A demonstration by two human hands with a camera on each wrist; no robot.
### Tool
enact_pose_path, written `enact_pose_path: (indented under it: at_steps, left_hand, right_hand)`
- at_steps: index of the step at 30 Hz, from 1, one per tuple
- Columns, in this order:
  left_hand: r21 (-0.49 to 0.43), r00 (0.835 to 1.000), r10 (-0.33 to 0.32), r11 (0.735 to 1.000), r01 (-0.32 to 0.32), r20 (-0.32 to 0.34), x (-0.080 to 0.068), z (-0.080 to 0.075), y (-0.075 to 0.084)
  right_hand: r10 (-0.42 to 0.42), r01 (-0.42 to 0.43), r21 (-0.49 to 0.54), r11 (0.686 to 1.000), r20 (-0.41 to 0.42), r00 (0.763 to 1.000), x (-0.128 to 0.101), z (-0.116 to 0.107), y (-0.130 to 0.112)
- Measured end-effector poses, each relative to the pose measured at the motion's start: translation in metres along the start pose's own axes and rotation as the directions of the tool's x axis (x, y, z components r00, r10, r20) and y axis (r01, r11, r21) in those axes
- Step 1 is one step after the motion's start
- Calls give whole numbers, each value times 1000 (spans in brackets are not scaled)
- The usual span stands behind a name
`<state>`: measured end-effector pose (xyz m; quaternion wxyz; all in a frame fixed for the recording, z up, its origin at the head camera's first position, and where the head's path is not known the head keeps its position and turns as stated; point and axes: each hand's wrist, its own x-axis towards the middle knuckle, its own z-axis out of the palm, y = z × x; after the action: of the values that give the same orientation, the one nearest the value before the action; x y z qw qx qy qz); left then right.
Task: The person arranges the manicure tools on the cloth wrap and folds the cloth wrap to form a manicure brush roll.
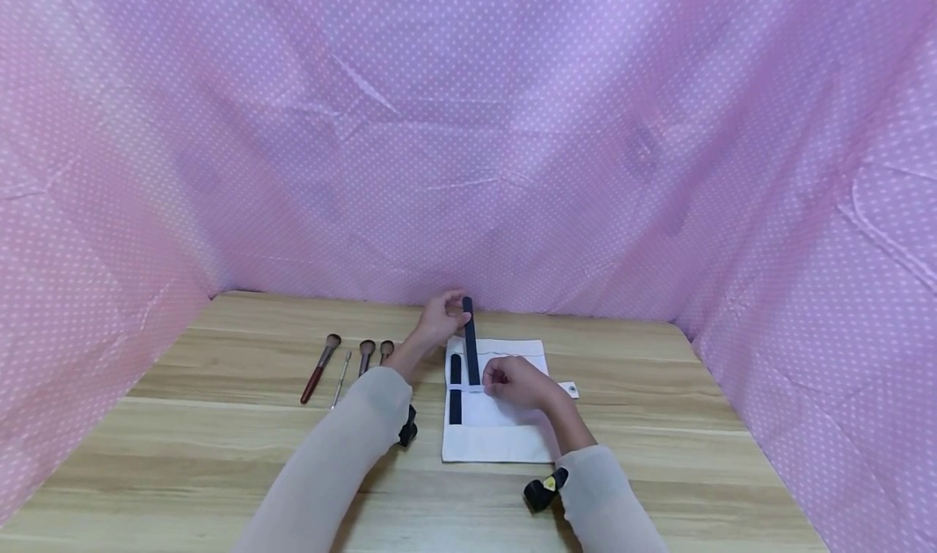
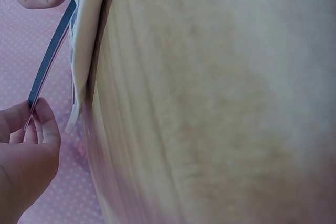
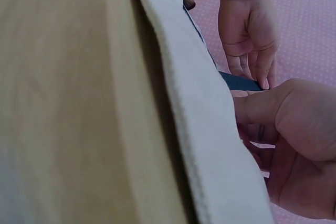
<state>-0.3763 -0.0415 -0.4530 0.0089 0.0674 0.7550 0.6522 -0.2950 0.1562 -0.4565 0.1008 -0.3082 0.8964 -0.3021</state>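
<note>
My left hand pinches the upper end of a long black nail file between thumb and fingers. The file stands tilted, its lower end at the white elastic band of a white fabric roll-up case. Thin pale and pink layers show along its edge in the left wrist view. With curled fingers, my right hand pinches the band just right of the file's lower end. A second black nail file lies under the band along the case's left side.
Left of the case lie a red-handled makeup brush, a slim metal tool and two more brushes, partly behind my left arm. A snap tab sticks out at the case's right. Pink dotted cloth encloses the wooden table.
</note>
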Motion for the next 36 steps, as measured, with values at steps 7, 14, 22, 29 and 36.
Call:
enact_pose_path:
  at_steps: [7,14,22,29,36]
  left_hand:
    - [-8,998,-52,999,52,23,0,2,-1]
    - [36,992,-105,994,103,65,0,2,0]
    - [83,986,-125,990,116,113,-1,1,3]
    - [197,986,-126,975,103,111,-4,1,6]
    - [304,988,-109,950,72,107,-6,-2,8]
  right_hand:
    - [10,-10,20,1000,-4,1000,-1,-1,-5]
    - [0,1,17,1000,-25,1000,-1,-1,-7]
    - [10,-9,23,1000,-29,1000,0,1,-5]
    - [11,-10,23,1000,-35,999,0,1,-3]
    - [17,-16,29,999,-33,999,1,1,-4]
